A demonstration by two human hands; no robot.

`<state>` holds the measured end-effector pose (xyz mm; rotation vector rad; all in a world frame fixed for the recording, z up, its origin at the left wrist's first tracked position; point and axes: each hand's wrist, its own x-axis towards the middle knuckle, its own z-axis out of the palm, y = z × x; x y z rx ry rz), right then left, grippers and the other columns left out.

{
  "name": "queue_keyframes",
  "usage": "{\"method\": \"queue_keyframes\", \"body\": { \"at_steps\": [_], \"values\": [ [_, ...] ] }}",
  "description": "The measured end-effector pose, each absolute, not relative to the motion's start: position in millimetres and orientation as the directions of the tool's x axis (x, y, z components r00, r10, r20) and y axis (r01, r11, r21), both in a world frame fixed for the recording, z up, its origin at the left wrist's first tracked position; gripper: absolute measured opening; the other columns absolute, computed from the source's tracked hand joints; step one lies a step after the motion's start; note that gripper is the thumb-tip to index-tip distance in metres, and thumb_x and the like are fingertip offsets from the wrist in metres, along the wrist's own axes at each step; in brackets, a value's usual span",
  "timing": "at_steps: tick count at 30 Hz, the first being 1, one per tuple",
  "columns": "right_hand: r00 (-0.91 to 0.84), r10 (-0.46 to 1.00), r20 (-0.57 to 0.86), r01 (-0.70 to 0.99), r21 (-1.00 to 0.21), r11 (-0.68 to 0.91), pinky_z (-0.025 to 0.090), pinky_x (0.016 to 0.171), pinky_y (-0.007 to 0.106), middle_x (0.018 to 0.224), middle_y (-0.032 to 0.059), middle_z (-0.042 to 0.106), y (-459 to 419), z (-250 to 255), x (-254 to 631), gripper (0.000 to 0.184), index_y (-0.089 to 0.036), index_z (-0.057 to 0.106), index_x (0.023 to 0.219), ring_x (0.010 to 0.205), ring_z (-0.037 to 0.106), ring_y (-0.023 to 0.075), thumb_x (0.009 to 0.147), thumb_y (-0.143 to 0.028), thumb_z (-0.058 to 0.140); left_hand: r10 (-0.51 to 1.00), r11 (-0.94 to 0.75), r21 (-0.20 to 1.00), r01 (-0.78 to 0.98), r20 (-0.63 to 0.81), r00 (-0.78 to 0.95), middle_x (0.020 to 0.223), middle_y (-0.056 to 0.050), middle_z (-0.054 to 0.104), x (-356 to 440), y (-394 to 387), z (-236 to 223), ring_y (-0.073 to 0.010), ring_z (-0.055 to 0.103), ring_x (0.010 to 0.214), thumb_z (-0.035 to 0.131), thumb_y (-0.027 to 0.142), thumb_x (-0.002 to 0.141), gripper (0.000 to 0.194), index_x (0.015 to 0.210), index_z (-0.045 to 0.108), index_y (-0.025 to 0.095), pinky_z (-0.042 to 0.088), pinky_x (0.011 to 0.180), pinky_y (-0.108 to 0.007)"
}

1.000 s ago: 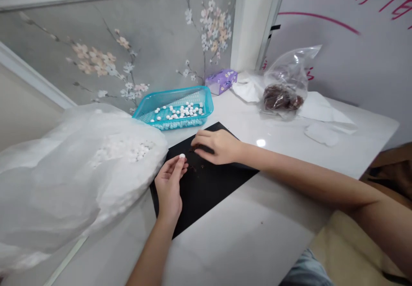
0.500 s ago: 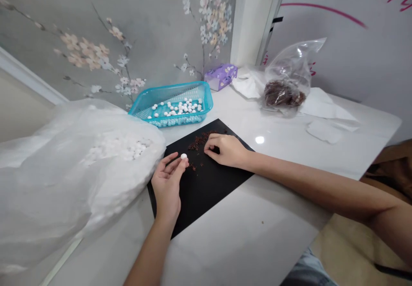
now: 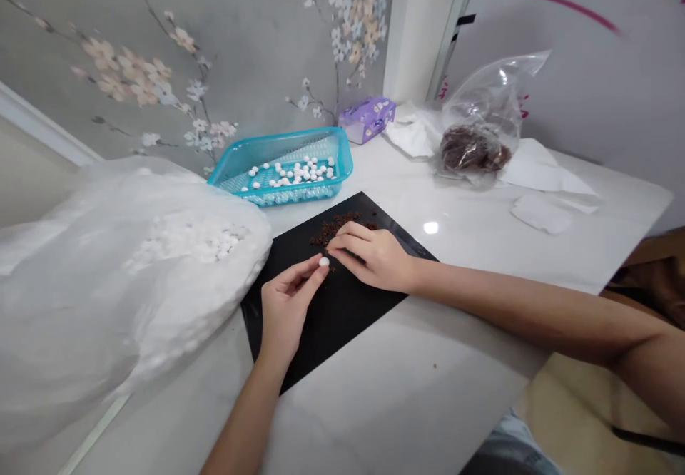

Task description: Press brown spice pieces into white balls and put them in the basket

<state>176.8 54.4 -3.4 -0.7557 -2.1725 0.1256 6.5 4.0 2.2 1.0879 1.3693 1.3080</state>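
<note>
Between the thumb and fingertips of my left hand (image 3: pixel 286 302) is a small white ball (image 3: pixel 324 262). My right hand (image 3: pixel 374 255) is close beside it, thumb and fingertips pinched together; whatever they hold is too small to make out. Both hands are over a black mat (image 3: pixel 342 332) lying on the white table. Dark reddish-brown crumbs (image 3: pixel 335 225) are heaped on the mat, just beyond my right fingers and partly hidden by them.
At the left lies a large translucent bag (image 3: pixel 176 289) of white balls. Behind the mat stands a blue basket (image 3: pixel 342 154) holding several more. A purple tissue pack (image 3: pixel 369 118), crumpled white paper (image 3: pixel 412 133) and a clear bag of brown material (image 3: pixel 474 150) are at the back.
My left hand has moved right with the white ball, and my right hand has come left to meet it. The fingertips are now close together.
</note>
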Motion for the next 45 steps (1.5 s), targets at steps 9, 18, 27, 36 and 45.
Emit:
{"method": "queue_keyframes", "body": {
  "at_steps": [9,18,27,36,45],
  "values": [
    [-0.512,0.492,0.704,0.458,-0.261,0.850,0.048,0.059,0.021,0.089,0.0061,0.064,55.5,-5.3,178.6,0.018,-0.017,0.058,0.095,0.074,0.063,0.0118,0.094,-0.022,0.041,0.983,0.047,0.999,0.015,-0.044,-0.176,0.087,-0.003,0.075,5.7,4.8,0.2,-0.0166,0.068,0.081,0.079,0.029,0.063,0.025,0.086,0.075,0.022,0.054,0.082,-0.028],
    [-0.511,0.541,0.668,0.334,-0.425,0.841,0.051,0.066,0.021,0.092,0.0061,0.062,54.0,-2.3,180.1,0.012,-0.017,0.056,0.097,0.084,0.061,0.0122,0.086,-0.021,0.053,0.986,0.033,0.999,0.017,-0.030,-0.166,0.085,-0.001,0.076,7.0,3.5,3.3,-0.0144,0.067,0.081,0.078,0.029,0.064,0.021,0.083,0.076,0.024,0.053,0.077,-0.022],
    [-0.551,0.528,0.646,0.296,-0.440,0.847,0.051,0.063,0.020,0.093,0.0060,0.060,57.1,-2.7,182.1,0.014,-0.017,0.055,0.098,0.084,0.061,0.0120,0.088,-0.026,0.054,0.988,0.050,0.999,0.001,-0.050,-0.147,0.085,0.000,0.076,5.7,4.4,3.1,-0.0121,0.067,0.079,0.079,0.028,0.063,0.020,0.082,0.076,0.025,0.052,0.077,-0.019],
    [-0.558,0.546,0.625,0.261,-0.492,0.830,0.045,0.051,0.018,0.092,0.0057,0.057,55.8,-3.9,181.0,0.013,-0.015,0.056,0.098,0.063,0.053,0.0064,0.088,-0.024,0.054,0.992,0.042,0.999,0.008,-0.040,-0.118,0.088,0.002,0.076,3.8,4.4,0.3,-0.0111,0.067,0.083,0.079,0.028,0.064,0.017,0.081,0.076,0.027,0.051,0.078,-0.016],
    [-0.511,0.556,0.655,0.237,-0.514,0.824,0.044,0.051,0.017,0.089,0.0041,0.057,52.8,-8.5,177.6,0.011,-0.015,0.058,0.096,0.057,0.049,0.0047,0.087,-0.021,0.056,0.994,0.002,1.000,0.019,0.000,-0.108,0.087,0.004,0.075,2.6,4.0,-2.6,-0.0103,0.066,0.084,0.078,0.026,0.065,0.015,0.080,0.076,0.029,0.051,0.078,-0.015]
  ]
}}
